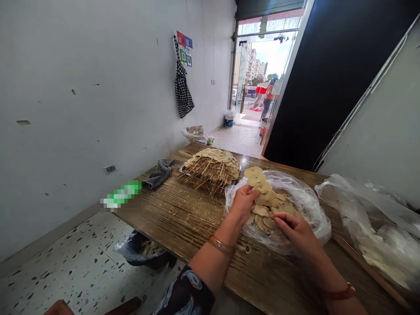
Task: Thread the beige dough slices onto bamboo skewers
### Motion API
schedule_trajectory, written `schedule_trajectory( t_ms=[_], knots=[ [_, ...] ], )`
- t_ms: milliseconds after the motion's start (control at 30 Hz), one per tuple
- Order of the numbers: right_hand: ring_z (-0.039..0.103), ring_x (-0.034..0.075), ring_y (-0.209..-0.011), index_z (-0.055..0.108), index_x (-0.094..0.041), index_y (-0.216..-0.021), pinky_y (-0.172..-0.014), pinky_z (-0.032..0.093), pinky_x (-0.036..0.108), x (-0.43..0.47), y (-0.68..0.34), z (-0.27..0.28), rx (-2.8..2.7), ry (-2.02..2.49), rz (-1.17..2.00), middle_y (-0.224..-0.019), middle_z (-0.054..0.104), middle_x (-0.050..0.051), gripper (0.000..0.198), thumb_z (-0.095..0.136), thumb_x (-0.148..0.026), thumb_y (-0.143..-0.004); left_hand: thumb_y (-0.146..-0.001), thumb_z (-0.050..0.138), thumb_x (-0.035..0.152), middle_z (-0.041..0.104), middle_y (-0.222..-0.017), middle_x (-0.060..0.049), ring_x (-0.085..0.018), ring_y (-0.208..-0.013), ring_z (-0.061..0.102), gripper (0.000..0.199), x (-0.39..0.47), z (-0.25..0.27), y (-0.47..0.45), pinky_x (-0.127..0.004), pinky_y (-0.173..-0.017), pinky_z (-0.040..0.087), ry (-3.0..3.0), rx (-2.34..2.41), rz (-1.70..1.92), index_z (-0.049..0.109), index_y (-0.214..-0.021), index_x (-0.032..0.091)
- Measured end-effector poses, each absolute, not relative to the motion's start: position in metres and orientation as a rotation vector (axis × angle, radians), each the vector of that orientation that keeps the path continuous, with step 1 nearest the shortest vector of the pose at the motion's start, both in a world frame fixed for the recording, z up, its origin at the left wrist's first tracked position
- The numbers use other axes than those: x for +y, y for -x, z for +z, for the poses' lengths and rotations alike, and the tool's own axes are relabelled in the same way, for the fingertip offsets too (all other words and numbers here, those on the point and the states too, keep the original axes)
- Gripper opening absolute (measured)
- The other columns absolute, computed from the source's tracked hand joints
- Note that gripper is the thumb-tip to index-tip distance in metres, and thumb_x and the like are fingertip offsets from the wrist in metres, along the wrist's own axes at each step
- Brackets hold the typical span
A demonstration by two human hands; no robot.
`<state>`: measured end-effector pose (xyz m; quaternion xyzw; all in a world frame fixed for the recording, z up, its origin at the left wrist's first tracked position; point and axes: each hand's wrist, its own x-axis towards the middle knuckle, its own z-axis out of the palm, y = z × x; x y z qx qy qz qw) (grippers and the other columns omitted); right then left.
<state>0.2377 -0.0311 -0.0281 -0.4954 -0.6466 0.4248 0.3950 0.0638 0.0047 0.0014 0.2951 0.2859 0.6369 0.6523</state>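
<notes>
My left hand [243,204] is closed around a row of thin, round, pale beige slices [255,176] that seem threaded together; any stick through them is hidden. Over the heap of loose slices [277,202], my right hand [295,231] pinches with thumb and forefinger. What lies in that pinch is too small to make out, though its tips touch the slices' edge. A clear plastic bag [313,210] spreads open under and around the heap. Farther back on the wooden table [183,212], finished-looking skewers of similar slices [213,164] are piled on a metal tray [182,169].
A grey cloth [159,174] lies at the table's left edge. To the right are thin sticks [364,267] and another plastic bag [387,236] with pale contents. A lined bin [144,249] stands below the table. A checked apron [183,89] hangs on the wall.
</notes>
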Motion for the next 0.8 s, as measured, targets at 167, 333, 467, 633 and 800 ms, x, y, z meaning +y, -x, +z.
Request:
schedule_trajectory(
  t_ms=[167,333,467,633,800],
  knots=[
    [0.044,0.012,-0.047,0.073,-0.017,-0.091,-0.042,0.031,0.023,-0.03,-0.239,-0.034,-1.572,1.325,1.057,-0.06,0.06,0.0,0.039,0.066,-0.05,-0.073,-0.057,0.077,0.029,0.071,-0.087,-0.007,-0.017,-0.072,0.066,0.039,0.007,-0.006,-0.064,-0.027,-0.065,0.051,-0.671,0.679,1.437,0.066,-0.09,0.012],
    [0.044,0.013,-0.046,0.073,-0.02,-0.088,-0.04,0.03,0.024,-0.025,-0.236,-0.025,-1.456,1.325,1.074,-0.061,0.06,0.001,0.035,0.068,-0.051,-0.072,-0.064,0.065,0.017,0.069,-0.086,-0.007,-0.014,-0.063,0.065,0.035,0.006,-0.014,-0.068,-0.026,-0.061,0.05,-0.679,0.694,1.33,0.059,-0.098,0.014],
    [0.044,0.011,-0.045,0.073,-0.018,-0.088,-0.039,0.031,0.023,-0.015,-0.218,0.009,-1.409,1.329,1.091,-0.059,0.061,0.001,0.037,0.072,-0.049,-0.069,-0.066,0.061,0.015,0.067,-0.087,-0.009,-0.014,-0.062,0.065,0.032,0.006,-0.022,-0.072,-0.026,-0.061,0.049,-0.653,0.634,1.283,0.054,-0.097,0.013],
    [0.044,0.008,-0.045,0.072,-0.015,-0.084,-0.039,0.032,0.02,0.008,-0.157,0.052,-1.36,1.2,1.202,-0.058,0.059,-0.001,0.04,0.078,-0.047,-0.063,-0.063,0.069,0.024,0.063,-0.073,-0.005,-0.015,-0.06,0.063,0.033,0.008,-0.029,-0.077,-0.028,-0.06,0.05,-0.65,0.657,1.293,0.056,-0.092,0.013],
    [0.033,0.004,-0.039,0.065,-0.014,-0.065,-0.035,0.023,0.018,0.038,-0.081,0.068,-1.361,1.088,1.255,-0.052,0.052,-0.004,0.04,0.08,-0.049,-0.054,-0.06,0.074,0.034,0.065,-0.077,-0.009,-0.023,-0.075,0.064,0.039,0.011,-0.033,-0.077,-0.036,-0.069,0.052,-0.675,0.555,1.332,0.06,-0.091,0.015]
  ],
)
